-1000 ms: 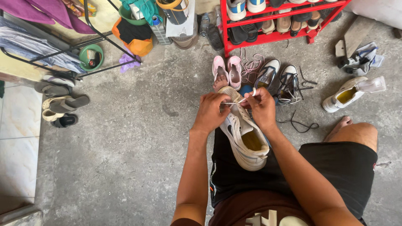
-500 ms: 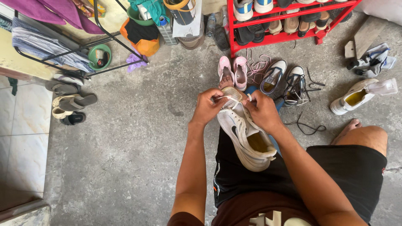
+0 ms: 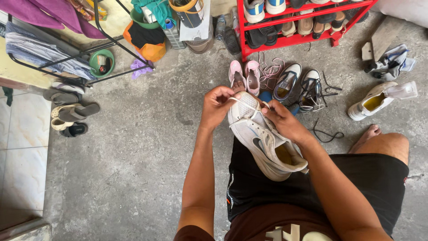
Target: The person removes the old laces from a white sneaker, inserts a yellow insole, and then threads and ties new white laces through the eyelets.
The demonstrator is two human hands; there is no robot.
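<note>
Floor: bare grey concrete [image 3: 133,151], with pale tiles along the left edge of the frame.
Sneaker: a white mesh sneaker [image 3: 263,140] lies on the person's lap at centre frame, toe pointing up the frame, opening toward the lower right.
Lace: a white lace [image 3: 244,101] runs taut across the toe end of the sneaker, between the two hands.
Left hand: the left hand [image 3: 217,106] sits just left of the toe, fingers curled together and pinched on the lace end.
Right hand: the right hand [image 3: 285,122] rests on the sneaker's upper, thumb and forefinger closed on the other end of the lace, remaining fingers bent against the shoe.
Hard to make out: the fingertips overlap the lace, so the eyelets cannot be told.
Just beyond: pink shoes [image 3: 245,76], then a dark pair of sneakers [image 3: 299,85] with loose black laces, upper centre.
Right side: a lone white shoe [image 3: 372,101], and a bare foot below it.
Top: a red shoe rack [image 3: 294,22], cut off by the frame edge.
Left: sandals [image 3: 69,109] under a clothes rack [image 3: 53,49].
</note>
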